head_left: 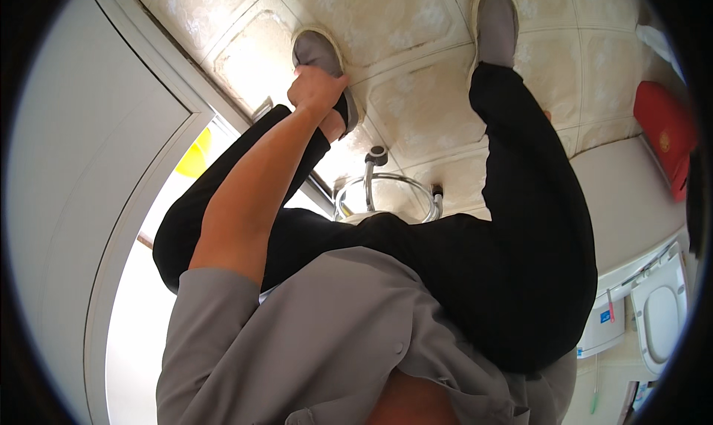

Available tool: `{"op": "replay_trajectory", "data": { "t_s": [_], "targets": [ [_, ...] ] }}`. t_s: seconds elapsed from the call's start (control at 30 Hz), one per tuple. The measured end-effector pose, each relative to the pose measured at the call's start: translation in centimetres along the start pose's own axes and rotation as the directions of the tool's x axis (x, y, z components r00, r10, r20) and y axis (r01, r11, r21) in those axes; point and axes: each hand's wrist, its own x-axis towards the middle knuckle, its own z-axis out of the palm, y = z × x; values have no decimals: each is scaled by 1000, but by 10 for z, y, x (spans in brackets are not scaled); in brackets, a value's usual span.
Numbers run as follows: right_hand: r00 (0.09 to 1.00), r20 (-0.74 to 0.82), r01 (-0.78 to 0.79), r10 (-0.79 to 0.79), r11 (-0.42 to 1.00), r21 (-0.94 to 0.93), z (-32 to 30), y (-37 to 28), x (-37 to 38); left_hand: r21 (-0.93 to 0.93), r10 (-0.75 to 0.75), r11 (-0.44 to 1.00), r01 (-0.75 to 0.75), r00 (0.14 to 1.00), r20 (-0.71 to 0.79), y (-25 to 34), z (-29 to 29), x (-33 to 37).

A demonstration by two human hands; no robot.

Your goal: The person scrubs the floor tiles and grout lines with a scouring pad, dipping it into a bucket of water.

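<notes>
My left arm reaches down along my bent left leg. At its end my left hand (318, 89) is closed on the upper part of a grey slip-on shoe (316, 48) with a pale sole, worn on my left foot. The fingertips are partly hidden against the shoe. Below the hand a bit of bare ankle (333, 128) shows under the black trouser leg (215, 172). The other grey shoe (497, 24) is on my right foot, flat on the tiles. My right hand is not plainly seen; only a tiny skin-coloured patch shows beside the right trouser leg (535, 202).
I sit on a stool with a chrome ring base (386, 176) and black casters. A white door (89, 165) stands on the left, with a yellow thing (194, 156) behind it. At right are a red bag-like object (663, 135), a pale ledge (627, 202) and a toilet (661, 317). Beige tiles (416, 105) cover the floor.
</notes>
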Motion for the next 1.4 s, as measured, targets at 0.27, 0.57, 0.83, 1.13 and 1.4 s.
{"op": "replay_trajectory", "data": {
  "t_s": [0.27, 0.57, 0.83, 1.13, 1.4],
  "targets": [
    [996, -5, -90, 90, 994, -62, 14, -78, -52, -85, -50, 995, 42, 994, -100, -26, 12, 8],
    [846, -267, 487, -461, 873, 35, -24, -191, -31, -393, -149, 916, 81, 978, -145, -40, 9, -4],
    [832, -287, 463, -474, 880, -110, -51, -322, 90, -352, -245, 913, 207, 968, -64, -30, 13, 2],
    [658, 88, 740, -748, 621, -258, -40, -306, 33, -195, -273, 940, 280, 960, 65, -25, 7, 30],
    [794, -267, 549, -547, 832, -72, -51, -426, 120, -208, -303, 930, 304, 952, 39, -7, 8, 31]
  ]
}}
